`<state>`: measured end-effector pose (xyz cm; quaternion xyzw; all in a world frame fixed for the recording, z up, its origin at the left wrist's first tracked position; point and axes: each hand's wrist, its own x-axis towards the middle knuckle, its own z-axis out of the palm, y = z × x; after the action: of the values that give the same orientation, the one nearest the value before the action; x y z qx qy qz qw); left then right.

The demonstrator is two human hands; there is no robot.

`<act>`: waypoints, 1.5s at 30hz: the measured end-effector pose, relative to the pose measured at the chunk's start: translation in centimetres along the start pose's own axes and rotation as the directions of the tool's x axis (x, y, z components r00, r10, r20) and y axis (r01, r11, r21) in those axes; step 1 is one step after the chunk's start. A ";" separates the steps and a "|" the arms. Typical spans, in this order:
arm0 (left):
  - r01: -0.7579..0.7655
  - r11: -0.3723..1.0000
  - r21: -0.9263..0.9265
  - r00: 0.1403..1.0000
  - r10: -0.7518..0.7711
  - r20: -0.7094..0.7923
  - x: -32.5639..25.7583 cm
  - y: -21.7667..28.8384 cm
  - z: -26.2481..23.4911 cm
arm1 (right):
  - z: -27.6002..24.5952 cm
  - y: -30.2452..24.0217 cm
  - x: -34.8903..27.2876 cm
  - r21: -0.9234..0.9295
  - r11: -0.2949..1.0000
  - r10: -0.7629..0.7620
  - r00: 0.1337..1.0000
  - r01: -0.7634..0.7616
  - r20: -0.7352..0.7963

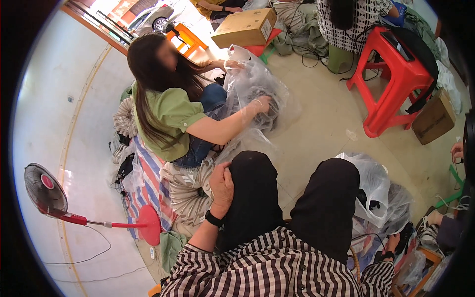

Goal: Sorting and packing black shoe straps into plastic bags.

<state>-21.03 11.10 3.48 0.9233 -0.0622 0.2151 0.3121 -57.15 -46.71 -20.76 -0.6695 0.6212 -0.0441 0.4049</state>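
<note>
My left hand point(222, 187) rests against the side of my left knee, its fingers laid along the black trousers point(253, 193), holding nothing. A black band circles that wrist. Low at the right, my right hand point(393, 243) reaches down beside my right leg, close to dark cloth-like items point(406, 238). Its fingers are too small and partly hidden to show whether they grip anything. Near it stands an open whitish plastic bag point(372, 200) with black pieces inside.
A seated person in green point(168, 116) handles a large clear plastic bag point(257, 91) of grey material. A red fan point(47, 190) stands left, by ring-shaped fabric bundles point(190, 193) on a striped sheet point(151, 173). A red stool point(391, 79) and cartons point(245, 27) stand farther off.
</note>
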 end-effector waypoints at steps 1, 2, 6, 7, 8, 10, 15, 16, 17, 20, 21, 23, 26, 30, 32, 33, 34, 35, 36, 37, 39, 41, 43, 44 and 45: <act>-0.003 1.000 -0.008 1.000 0.003 -0.001 -0.1 0.1 0.0 | -0.1 -0.4 -0.8 0.030 0.999 0.030 1.000 -0.030 0.010; -0.033 0.999 0.008 0.999 0.034 -0.010 -0.2 0.1 -0.3 | -0.2 0.2 -0.1 0.088 0.995 -0.052 0.999 0.050 0.017; -0.081 0.997 0.011 0.997 0.081 -0.015 -0.5 0.1 -0.5 | -1.1 0.0 1.9 -0.009 0.933 -0.358 0.930 0.359 -0.079; -0.091 0.996 -0.003 0.996 0.091 0.002 -0.5 0.0 0.1 | -0.8 -1.2 0.8 0.023 0.895 -0.439 0.889 0.446 -0.132; -0.080 0.997 0.024 0.997 0.080 -0.005 -0.5 -0.3 0.3 | -0.5 -3.7 -1.0 0.045 0.846 -0.515 0.836 0.531 -0.188; -0.109 0.989 0.095 0.994 0.107 0.028 -0.2 -0.1 0.6 | 0.4 -11.5 -6.1 -0.056 0.748 -0.662 0.739 0.661 -0.128; -0.110 0.991 0.074 0.994 0.110 0.006 0.0 -2.0 -0.4 | 4.1 -22.9 -16.6 0.092 0.587 -0.810 0.581 0.804 0.083; -0.106 0.992 0.067 0.994 0.104 0.032 0.0 -1.7 -0.2 | 5.1 -23.0 -17.3 0.101 0.551 -0.831 0.534 0.828 0.153; -0.095 0.993 0.073 0.995 0.092 0.037 0.2 -0.9 -0.6 | 5.7 -23.2 -17.7 0.129 0.499 -0.856 0.464 0.857 0.227; -0.156 0.986 0.059 0.984 0.150 0.097 1.5 0.6 0.1 | 8.1 -20.3 -17.6 0.090 0.397 -0.893 0.361 0.913 0.270; -0.159 0.987 0.028 0.980 0.154 0.125 1.9 1.2 -0.1 | 8.5 -19.8 -17.9 0.075 0.403 -0.869 0.356 0.912 0.343; -0.069 0.995 -0.074 0.982 0.081 0.172 3.3 1.4 -0.1 | 9.0 -18.7 -17.8 0.061 0.412 -0.839 0.352 0.909 0.415; 0.149 0.935 -0.321 0.931 -0.023 0.365 5.9 2.4 0.2 | 9.8 -17.7 -17.6 0.013 0.324 -0.867 0.291 0.946 0.404; 0.224 0.931 -0.289 0.835 -0.030 0.550 8.4 6.7 2.2 | 8.4 -17.5 -15.0 -0.118 0.400 -0.847 0.415 0.909 0.333; -0.047 0.966 -0.253 0.773 0.196 0.603 9.5 8.6 3.6 | 7.7 -19.1 -14.4 -0.120 0.462 -0.815 0.474 0.879 0.333; -0.046 0.968 -0.246 0.774 0.190 0.604 9.8 9.2 4.6 | 6.9 -20.5 -14.4 0.200 0.679 -0.725 0.603 0.706 0.333; -0.157 0.961 -0.228 0.747 0.266 0.610 10.1 9.8 5.8 | 5.7 -22.1 -14.5 0.480 0.775 -0.606 0.699 0.410 0.381; -0.264 0.942 -0.209 0.711 0.337 0.617 10.3 10.3 7.0 | 4.3 -23.7 -14.5 0.516 0.768 -0.599 0.710 0.379 0.371; -0.260 0.945 -0.201 0.718 0.328 0.614 10.4 10.7 8.0 | 3.1 -25.5 -14.6 0.555 0.756 -0.596 0.717 0.348 0.362; -0.360 0.915 -0.181 0.684 0.391 0.616 10.3 11.2 9.7 | 2.3 -26.8 -14.3 0.551 0.761 -0.590 0.720 0.344 0.365; -0.460 0.871 -0.172 0.637 0.459 0.619 10.3 12.8 12.3 | 1.0 -29.5 -14.0 0.678 0.629 -0.651 0.734 0.381 0.192; -0.359 0.909 -0.210 0.472 0.371 0.800 9.9 14.1 14.9 | 0.6 -31.5 -13.0 0.691 0.612 -0.637 0.757 0.384 0.143; -0.415 0.890 -0.190 0.441 0.379 0.814 9.2 15.1 17.1 | 0.6 -32.4 -11.7 0.708 0.588 -0.628 0.773 0.391 0.095; -0.468 0.868 -0.164 0.420 0.382 0.823 8.9 15.5 17.9 | 0.7 -32.7 -11.1 0.711 0.586 -0.638 0.762 0.388 0.110; -0.469 0.867 -0.170 0.416 0.386 0.823 8.5 15.8 18.6 | 0.7 -32.8 -10.7 0.714 0.585 -0.647 0.752 0.385 0.126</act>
<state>-10.67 -12.55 2.55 0.8761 -0.4267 -0.1774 0.1378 -33.05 -40.36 3.05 -0.6350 0.2494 -0.2458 0.6886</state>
